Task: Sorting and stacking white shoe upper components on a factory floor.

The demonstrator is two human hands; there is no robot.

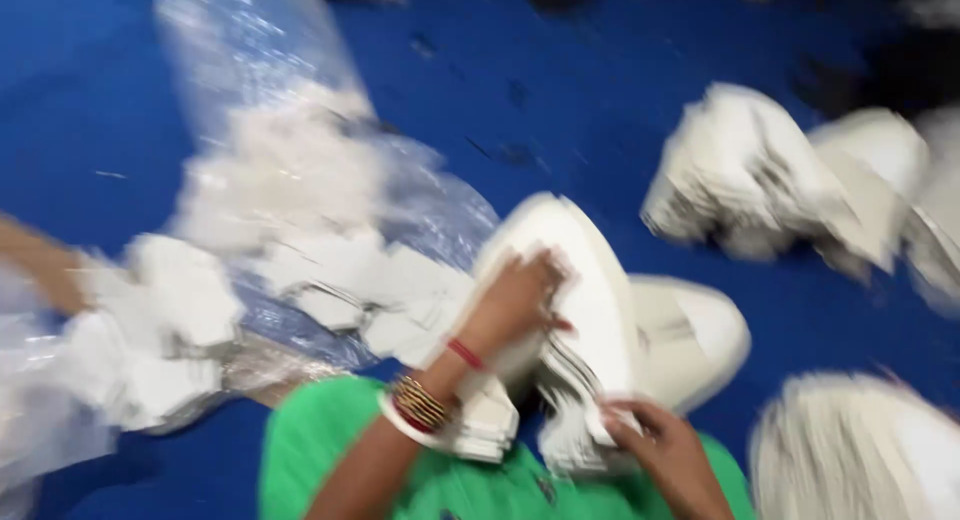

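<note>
the left hand presses on top of a thick stack of white cards, fingers clenched over its edge, while the right hand grips its lower corner, just above the green lap. the step looks like squaring up a bundle; next probably calls for a firm two-handed hold. loose cards lie on clear plastic over the blue floor.

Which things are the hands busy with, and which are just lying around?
In hand:
left hand and right hand on the white card stack

Lying about:
other white stacks
clear plastic sheet
loose white pieces
blue floor
</note>
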